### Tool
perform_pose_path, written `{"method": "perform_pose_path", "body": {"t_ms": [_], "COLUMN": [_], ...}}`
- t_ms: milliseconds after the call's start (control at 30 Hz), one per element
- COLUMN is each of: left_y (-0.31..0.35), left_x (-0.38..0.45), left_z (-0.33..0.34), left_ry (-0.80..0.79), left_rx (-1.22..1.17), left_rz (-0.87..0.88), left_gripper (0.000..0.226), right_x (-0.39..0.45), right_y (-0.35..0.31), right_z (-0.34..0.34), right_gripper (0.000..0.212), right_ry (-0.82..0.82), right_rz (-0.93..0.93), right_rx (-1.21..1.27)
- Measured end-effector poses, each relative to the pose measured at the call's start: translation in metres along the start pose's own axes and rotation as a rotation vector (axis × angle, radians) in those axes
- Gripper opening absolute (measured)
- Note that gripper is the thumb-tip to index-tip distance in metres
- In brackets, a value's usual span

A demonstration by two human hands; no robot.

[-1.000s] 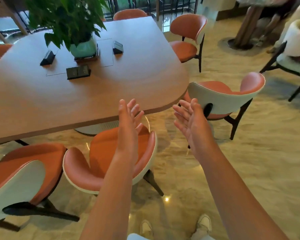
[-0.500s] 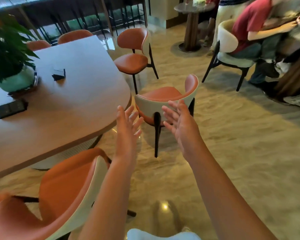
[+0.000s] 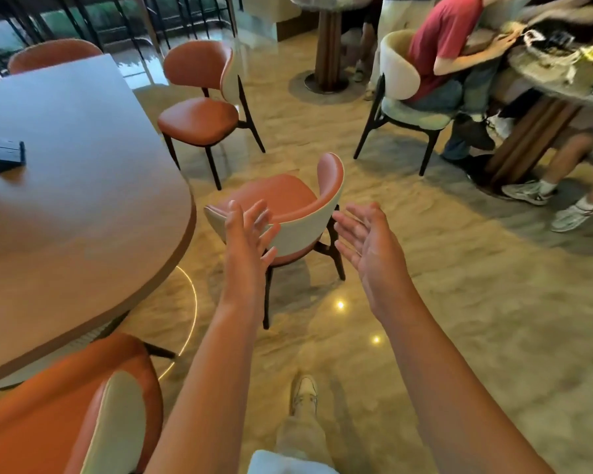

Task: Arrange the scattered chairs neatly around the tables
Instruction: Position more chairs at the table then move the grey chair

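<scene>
Both hands are open and hold nothing: left hand [image 3: 245,241] overlaps, possibly touches, the cream back of the orange curved-back chair [image 3: 281,206]; right hand [image 3: 368,248] hovers beside it. That chair stands angled off the rounded end of the long wooden table [image 3: 83,213] on glossy marbled floor [image 3: 476,319]. A seated person in a red shirt [image 3: 442,46] occupies the neighbouring round table.
</scene>
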State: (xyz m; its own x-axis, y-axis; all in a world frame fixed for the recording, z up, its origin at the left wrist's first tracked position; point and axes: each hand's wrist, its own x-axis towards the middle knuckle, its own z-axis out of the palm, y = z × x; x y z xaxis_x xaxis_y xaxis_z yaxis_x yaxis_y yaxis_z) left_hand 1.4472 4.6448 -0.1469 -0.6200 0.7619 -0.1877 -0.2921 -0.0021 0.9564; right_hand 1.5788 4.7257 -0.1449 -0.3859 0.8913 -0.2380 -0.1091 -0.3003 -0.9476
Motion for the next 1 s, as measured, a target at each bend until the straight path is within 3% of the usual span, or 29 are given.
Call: {"method": "perform_pose_path", "body": {"t_ms": [100,433,733,1000], "left_y": [0.0,0.003,-0.003,-0.018], "left_x": [0.057,0.195,0.282,0.35], "left_z": [0.023,0.074,0.086,0.13], "left_ry": [-0.027,-0.079,0.106,0.386], "left_rx": [-0.001,0.004,-0.019,-0.081], "left_rz": [-0.012,-0.086,-0.13,-0.14], "left_gripper": [0.068,0.066,0.06,0.054], "right_x": [0.051,0.184,0.298,0.413], "right_y": [-0.011,-0.027,-0.029,-0.038], "right_z": [0.0,0.001,0.004,-0.01], "right_gripper": [0.034,0.056,0.052,0.054], "right_ry": [0.023,0.078,-0.011,-0.175], "right_rz": [-0.024,0.026,0.136,0.257], "right_rx": [-0.028,-0.06,-0.071,-0.128]}}
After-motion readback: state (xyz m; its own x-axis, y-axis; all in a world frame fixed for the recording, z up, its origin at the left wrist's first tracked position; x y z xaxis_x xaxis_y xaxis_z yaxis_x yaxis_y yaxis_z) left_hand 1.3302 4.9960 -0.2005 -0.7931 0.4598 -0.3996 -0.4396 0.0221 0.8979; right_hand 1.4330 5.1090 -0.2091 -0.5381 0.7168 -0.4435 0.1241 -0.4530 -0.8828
